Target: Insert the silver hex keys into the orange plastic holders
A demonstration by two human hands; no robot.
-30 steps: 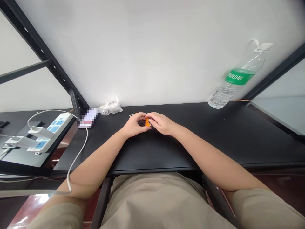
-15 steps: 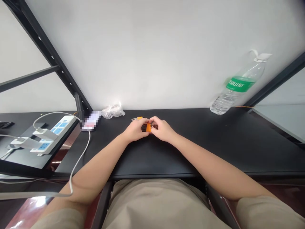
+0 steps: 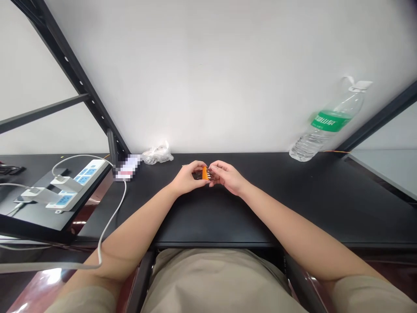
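My left hand (image 3: 190,177) pinches a small orange holder (image 3: 205,173) between thumb and fingers, just above the black table. Several shiny metal bits (image 3: 210,174), like screwdriver bits, stick out of the holder on both sides. My right hand (image 3: 230,177) is closed around the bits on the right side, its thumb and fingertips at their ends. Just behind my left hand, a pale tip (image 3: 184,165) of something lying on the table shows; the rest of it is hidden.
A crumpled clear plastic bag (image 3: 158,154) lies by the wall. At the right, a large water bottle (image 3: 329,121) leans on the wall. A white power strip (image 3: 81,184) with plugged chargers is at the left, and a white cable (image 3: 110,217) crosses over my left forearm.
My right fingers have opened out a little and shifted right, baring more of the metal bits. The orange holder has turned slightly. The orange-and-metal piece behind my left hand is now mostly hidden.
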